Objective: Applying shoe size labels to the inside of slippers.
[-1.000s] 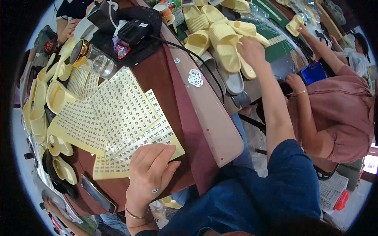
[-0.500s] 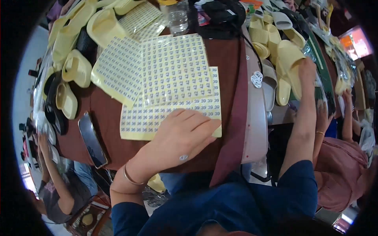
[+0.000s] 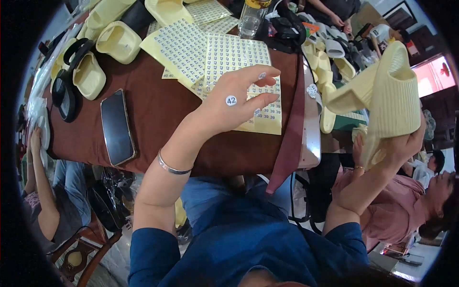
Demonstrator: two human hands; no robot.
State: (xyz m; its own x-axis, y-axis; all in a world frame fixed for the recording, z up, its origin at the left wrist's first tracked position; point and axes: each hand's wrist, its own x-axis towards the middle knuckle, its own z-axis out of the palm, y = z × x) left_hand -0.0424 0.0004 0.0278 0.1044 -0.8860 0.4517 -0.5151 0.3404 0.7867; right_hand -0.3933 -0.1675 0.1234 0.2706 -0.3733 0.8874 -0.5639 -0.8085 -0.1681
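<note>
Below the left hand (image 3: 239,95), yellow-backed paper sticker sheets (image 3: 234,52) overlap on the brown cloth-covered table (image 3: 153,100). Round white paper stickers (image 3: 231,100) sit on that hand's back, index finger and thumb. Left of it and slightly nearer the body lies a dark rectangular phone (image 3: 118,128); beyond the phone are cream moulded slippers (image 3: 90,79), with black open-toed slippers (image 3: 67,105) to their left. Ahead of the left hand, behind the sheets, stands a clear cylindrical jar (image 3: 250,24). The right hand (image 3: 406,143), well rightward, has pale yellow ribbed slippers (image 3: 396,105) in it. Between both hands, farther off, lies a mixed slipper heap (image 3: 324,64).
</note>
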